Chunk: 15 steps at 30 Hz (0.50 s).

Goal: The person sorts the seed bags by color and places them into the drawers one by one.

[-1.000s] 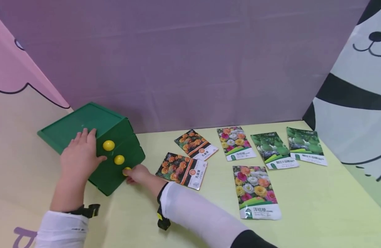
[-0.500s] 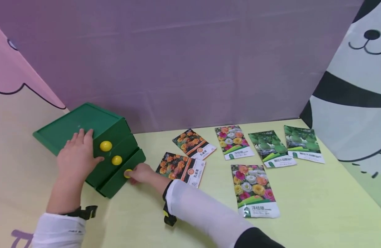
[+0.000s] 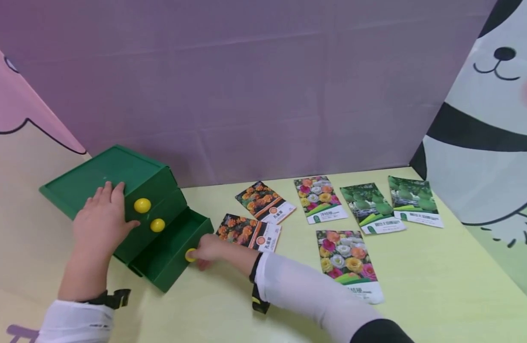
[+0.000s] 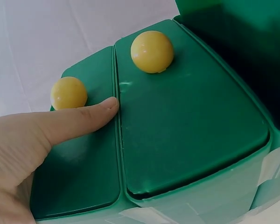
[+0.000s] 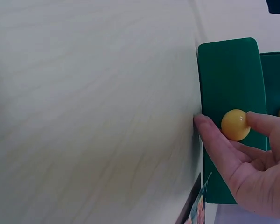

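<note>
A small green drawer cabinet point(image 3: 117, 164) with round yellow knobs stands at the left of the table. My left hand point(image 3: 98, 221) rests on its top with straight fingers, the thumb over the front edge. In the left wrist view that thumb point(image 4: 95, 115) lies against the top drawer front, beside the middle drawer's knob point(image 4: 152, 52). My right hand point(image 3: 212, 248) pinches the yellow knob point(image 5: 235, 125) of the bottom drawer point(image 3: 173, 269), between thumb and fingers. That drawer stands well out, and its green inside shows. Both drawers above it are closed.
Two orange-flower seed packets point(image 3: 265, 202) lie right of the cabinet, one partly behind my right hand and forearm. Further right are two mixed-flower packets point(image 3: 346, 257) and two green-fruit packets point(image 3: 372, 207). A purple-grey wall point(image 3: 254, 95) stands behind the table.
The bottom drawer has come out from closed to well open, drawn toward the lower right by my right hand on its knob. My left hand has stayed on the cabinet top.
</note>
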Available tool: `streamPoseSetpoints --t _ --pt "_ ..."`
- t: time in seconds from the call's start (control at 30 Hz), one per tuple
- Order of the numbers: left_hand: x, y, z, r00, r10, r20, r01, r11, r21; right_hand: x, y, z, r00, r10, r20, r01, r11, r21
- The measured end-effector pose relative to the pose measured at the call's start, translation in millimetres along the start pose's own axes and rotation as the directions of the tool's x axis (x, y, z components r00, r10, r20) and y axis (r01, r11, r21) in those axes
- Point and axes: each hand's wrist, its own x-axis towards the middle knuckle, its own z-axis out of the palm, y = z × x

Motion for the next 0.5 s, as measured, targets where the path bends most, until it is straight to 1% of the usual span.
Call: streamPoseSetpoints --t 0.13,0.23,0.37,0.5 --pt "-0.3 0.5 0.9 1.000 0.004 -0.011 -0.004 1.000 0.001 -14 11 -6 0.999 -0.028 0.026 0.028 0.999 -0.022" --pt "0.2 1.1 1.0 1.000 0.004 -0.018 -0.004 1.000 0.002 -22 17 -8 0.999 -0.025 0.035 0.026 0.998 -0.050" --pt "0.4 1.3 1.0 1.000 -0.004 -0.014 0.004 1.000 0.004 -34 23 -10 0.999 -0.016 0.040 0.021 0.994 -0.111" --pt "0.2 1.2 1.2 1.000 -0.007 -0.022 0.007 1.000 0.009 -44 27 -15 0.998 -0.023 0.057 0.032 0.989 -0.147"
